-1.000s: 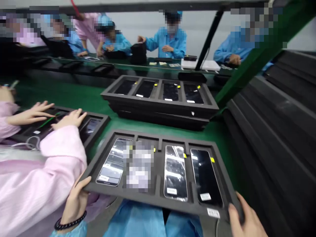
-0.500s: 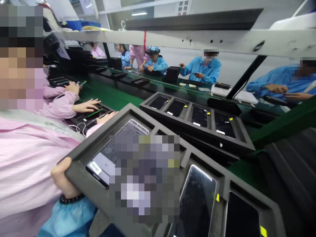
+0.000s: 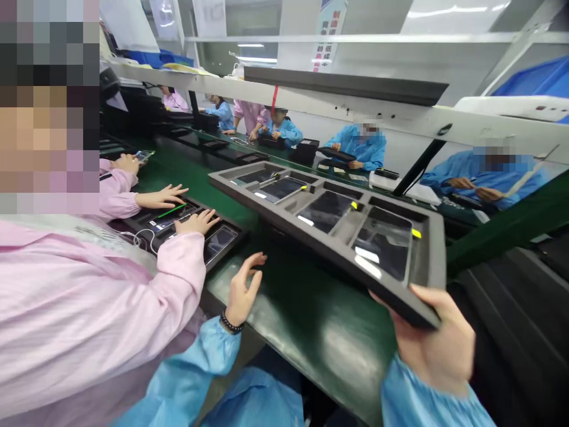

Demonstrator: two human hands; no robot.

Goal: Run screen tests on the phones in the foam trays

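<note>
In the head view, the right hand [image 3: 438, 341] grips the tray [image 3: 438, 255] by its near right corner, while the left hand [image 3: 242, 290], fingers loosely curled, holds nothing near the bench [image 3: 338, 332] edge. The tray, bearing four phones [image 3: 384, 240], sits tilted above the bench; whether its far end is supported, I cannot tell. The step looks like one-handed positioning, and the next move seems to call for steady, level control.

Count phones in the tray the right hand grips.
4, left to right along the tray: first phone, second phone, third phone, fourth phone, nearest the right hand. Anything beneath them is hidden.
</note>
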